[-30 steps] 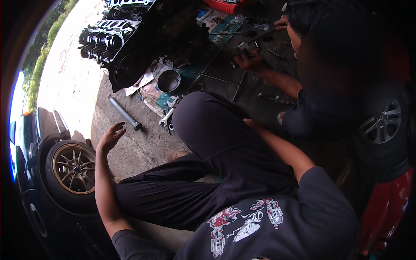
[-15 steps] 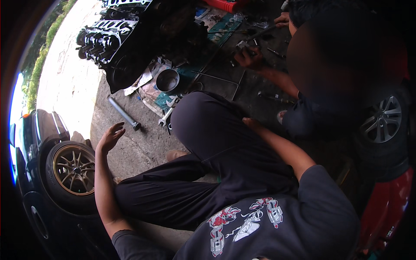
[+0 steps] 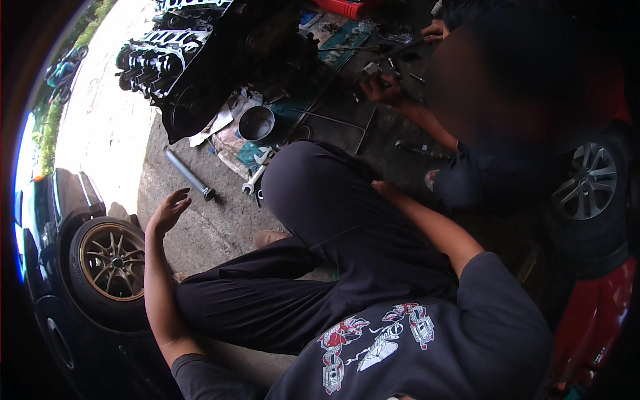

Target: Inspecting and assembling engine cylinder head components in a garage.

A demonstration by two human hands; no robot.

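My left hand point(image 3: 170, 211) is raised above the concrete floor with its fingers loosely apart, holding nothing. Nearest to it lies a grey metal bar point(image 3: 189, 173) with a thicker, dark end. My right hand point(image 3: 386, 189) rests against the side of my raised knee point(image 3: 313, 187); its fingers are mostly hidden there. Just left of that knee, an open-end spanner point(image 3: 253, 180) is on the floor. Beyond it, a round metal bowl point(image 3: 257, 125) sits on a dirty, stained sheet point(image 3: 230, 148).
An engine point(image 3: 160, 67) stands at the far left. A person crouches at right, one hand point(image 3: 382, 88) on a small metal part, the other hand point(image 3: 435, 31) farther back. A thin bent rod point(image 3: 337, 120) lies between us. Car wheels point(image 3: 113, 260) flank me.
My hands have stayed where they were. The other person's head has shifted slightly left. A blurred teal and dark shape, perhaps a motorbike, has appeared outside at the far left.
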